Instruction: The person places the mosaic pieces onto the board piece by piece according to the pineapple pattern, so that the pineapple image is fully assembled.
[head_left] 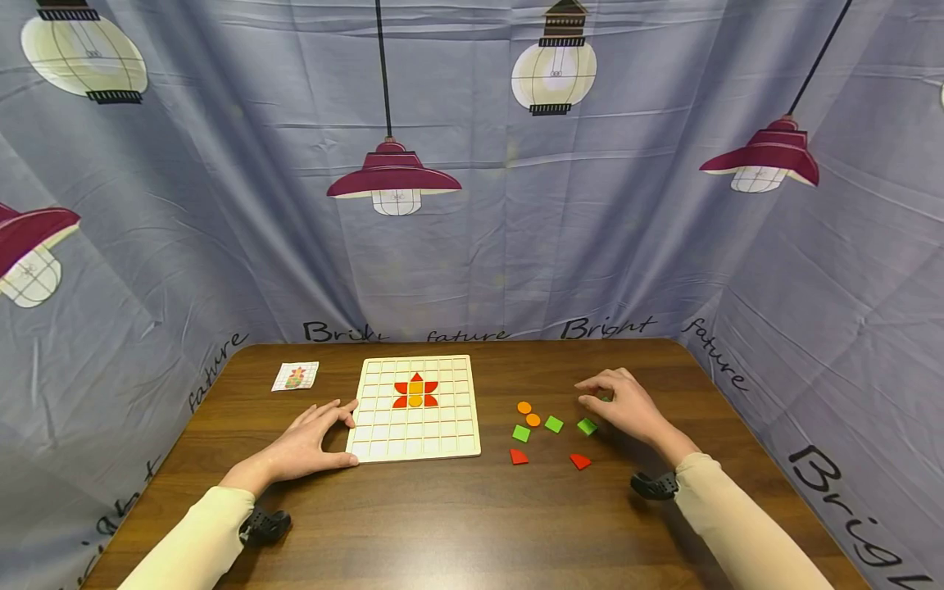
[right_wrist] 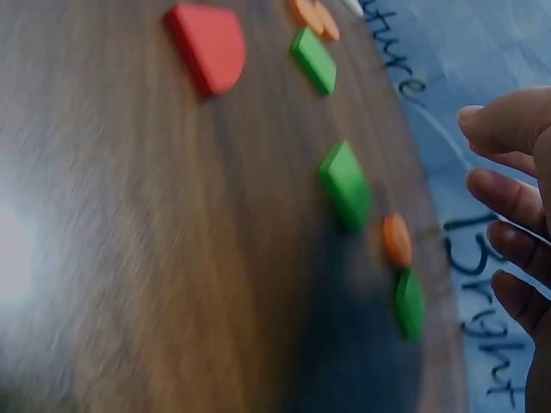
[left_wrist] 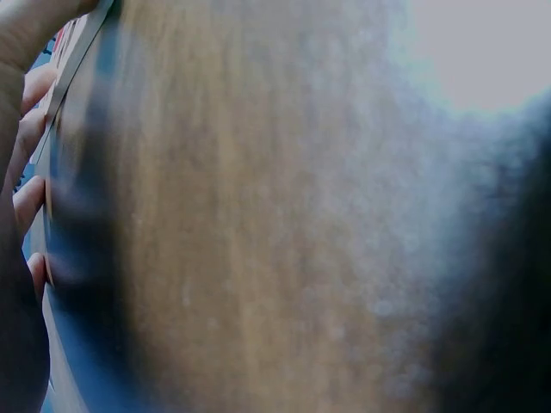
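Note:
A cream gridded board (head_left: 413,442) lies on the table with a figure of red and orange pieces (head_left: 416,392) in its upper middle. Along its left edge rest the fingertips and thumb of my left hand (head_left: 310,442), the thumb near the lower left corner. Loosely bent, my right hand (head_left: 623,406) hovers over the table's right side, and no piece shows between its fingers. Below it lie a green square (head_left: 587,426) and, in the right wrist view, an orange disc (right_wrist: 397,241) and a green piece (right_wrist: 411,305).
Left of the hovering hand are two orange discs (head_left: 524,407), green squares (head_left: 554,424) and two red rounded-edge pieces (head_left: 580,461). A small printed card (head_left: 295,376) with a coloured figure lies at the back left. Behind the wooden table (head_left: 442,524) hangs a patterned curtain (head_left: 472,270).

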The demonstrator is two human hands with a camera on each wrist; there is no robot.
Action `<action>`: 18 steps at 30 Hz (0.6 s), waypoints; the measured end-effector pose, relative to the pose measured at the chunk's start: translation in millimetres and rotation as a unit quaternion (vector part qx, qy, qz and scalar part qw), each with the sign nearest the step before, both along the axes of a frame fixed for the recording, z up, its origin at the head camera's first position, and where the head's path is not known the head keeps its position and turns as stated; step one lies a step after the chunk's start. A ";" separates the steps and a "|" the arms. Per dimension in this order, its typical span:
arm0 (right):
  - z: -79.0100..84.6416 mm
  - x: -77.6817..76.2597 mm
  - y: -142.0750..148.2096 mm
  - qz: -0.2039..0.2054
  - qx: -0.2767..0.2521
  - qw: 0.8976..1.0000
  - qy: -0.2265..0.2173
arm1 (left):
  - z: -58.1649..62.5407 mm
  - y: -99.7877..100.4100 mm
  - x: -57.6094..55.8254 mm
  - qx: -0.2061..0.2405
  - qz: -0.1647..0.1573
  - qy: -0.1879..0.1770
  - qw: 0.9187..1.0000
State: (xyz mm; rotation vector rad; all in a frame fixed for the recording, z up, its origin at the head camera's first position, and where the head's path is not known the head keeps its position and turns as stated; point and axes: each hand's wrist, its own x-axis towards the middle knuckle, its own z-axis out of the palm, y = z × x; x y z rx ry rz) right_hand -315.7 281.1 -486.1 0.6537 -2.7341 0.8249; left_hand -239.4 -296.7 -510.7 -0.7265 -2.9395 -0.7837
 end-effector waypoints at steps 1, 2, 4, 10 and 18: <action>-2.3 0.9 3.1 -0.004 0.000 1.000 0.001 | -0.2 -0.1 0.0 0.000 0.000 0.000 1.000; -4.5 1.5 6.4 -0.007 0.002 1.000 0.003 | -0.3 -0.2 -0.1 0.000 0.000 0.001 1.000; -8.6 3.3 12.9 -0.020 0.009 1.000 0.007 | -0.4 -0.3 -0.1 0.001 0.000 0.001 1.000; -18.7 7.4 31.8 -0.064 0.031 0.997 0.026 | 0.1 0.1 0.4 0.001 0.002 -0.001 1.000; -28.9 8.8 44.2 -0.120 0.043 0.992 0.014 | -0.8 0.7 0.8 0.004 0.001 0.004 1.000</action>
